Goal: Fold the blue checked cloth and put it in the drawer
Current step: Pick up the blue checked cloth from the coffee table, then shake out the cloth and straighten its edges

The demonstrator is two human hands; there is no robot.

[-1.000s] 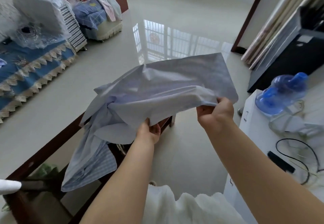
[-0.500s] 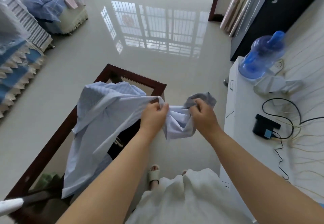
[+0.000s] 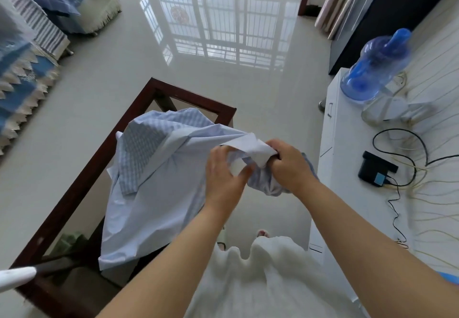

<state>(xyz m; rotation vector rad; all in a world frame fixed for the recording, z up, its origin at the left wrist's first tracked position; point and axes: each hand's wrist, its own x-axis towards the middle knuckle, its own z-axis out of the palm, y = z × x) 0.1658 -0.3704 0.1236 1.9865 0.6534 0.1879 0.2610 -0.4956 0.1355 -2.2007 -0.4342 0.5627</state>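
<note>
The blue checked cloth (image 3: 154,181) hangs in the air in front of me, pale blue with a checked flap turned out at its upper left. Its bulk droops down to the left over a glass-topped table. My left hand (image 3: 224,176) pinches a light fold of the cloth near its right end. My right hand (image 3: 289,166) grips a bunched part of the cloth right beside it, the two hands almost touching. The white cabinet (image 3: 330,143) with drawer fronts stands at the right; its drawers look closed.
A dark wooden-framed glass table (image 3: 188,96) stands below the cloth. On the cabinet top lie a blue water bottle (image 3: 375,64), a black box (image 3: 376,169) and loose cables (image 3: 402,143). A covered sofa (image 3: 22,76) lines the left. Glossy tiled floor lies ahead.
The cloth came down from a wide spread held up high. My hands moved together until they almost meet, gathering the right end. The view tilted downward.
</note>
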